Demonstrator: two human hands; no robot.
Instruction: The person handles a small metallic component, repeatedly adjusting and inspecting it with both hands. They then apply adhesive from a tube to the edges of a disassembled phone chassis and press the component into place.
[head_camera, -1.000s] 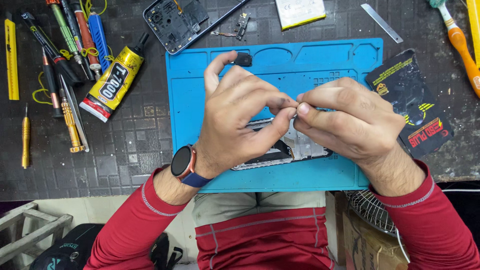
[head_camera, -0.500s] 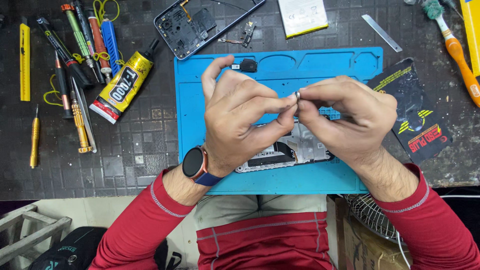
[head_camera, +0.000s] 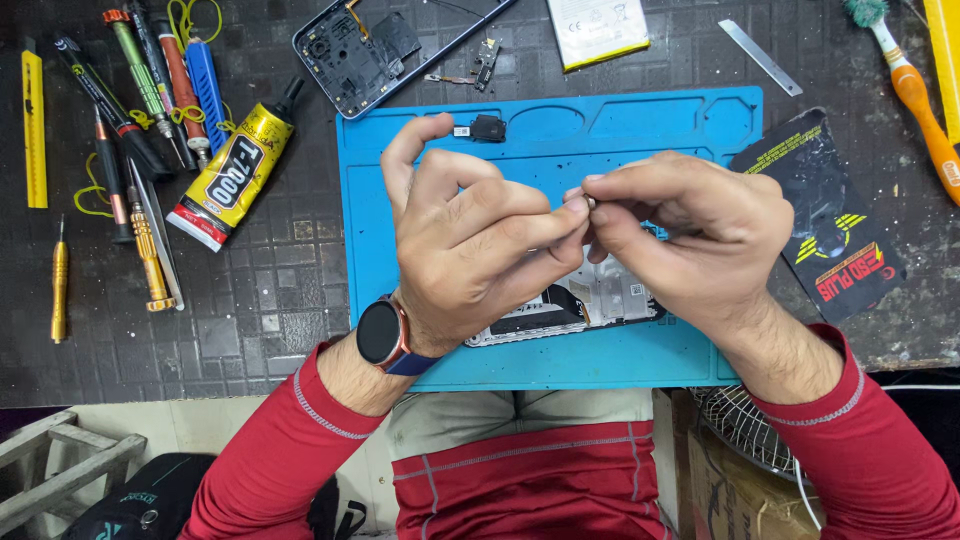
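Note:
My left hand (head_camera: 470, 240) and my right hand (head_camera: 690, 235) meet fingertip to fingertip above a blue work mat (head_camera: 700, 120). Between the pinched fingers is a tiny metal part (head_camera: 590, 202), mostly hidden. Below the hands, a dismantled phone body (head_camera: 590, 305) lies on the mat, partly covered by them. A small black component (head_camera: 486, 128) rests on the mat near its top edge. My left wrist carries a black watch.
A glue tube (head_camera: 232, 170), several screwdrivers and tools (head_camera: 140, 90) and a yellow strip (head_camera: 34, 130) lie left. A phone back frame (head_camera: 370, 45), a battery (head_camera: 597, 28), a metal blade (head_camera: 758, 56), a black packet (head_camera: 830, 230) and an orange brush (head_camera: 910, 80) lie around the mat.
Both hands have risen off the phone body, still pinched together at the fingertips. The view has shifted slightly.

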